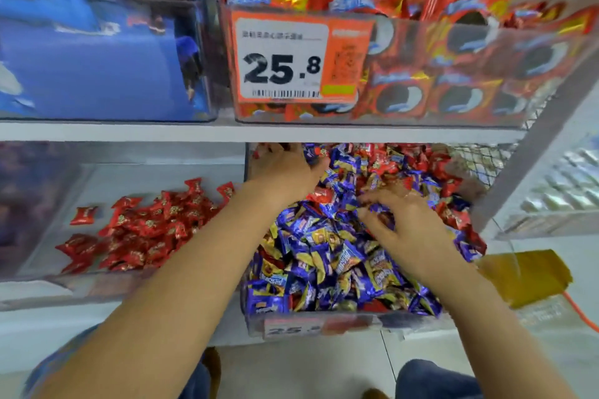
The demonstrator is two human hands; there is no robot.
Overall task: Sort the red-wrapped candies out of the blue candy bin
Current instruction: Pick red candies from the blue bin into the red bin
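- A heap of red-wrapped candies (pixel 146 227) already lies in the clear bin left of both hands; many more remain among the blue candies (pixel 327 256) in the blue candy bin (pixel 324 324).
- Left hand (pixel 285 168) reaches deep, grasp hidden; right hand (pixel 405 220) rakes wrappers, fingers curled, contents unclear.

Single head-worn wide-angle view, facing forward and down onto the lower shelf (pixel 123 132) at arm's length. Blue candy bin (pixel 343 322) sits close, centre frame; upper shelf bins fill the top. Knees and floor at bottom edge.
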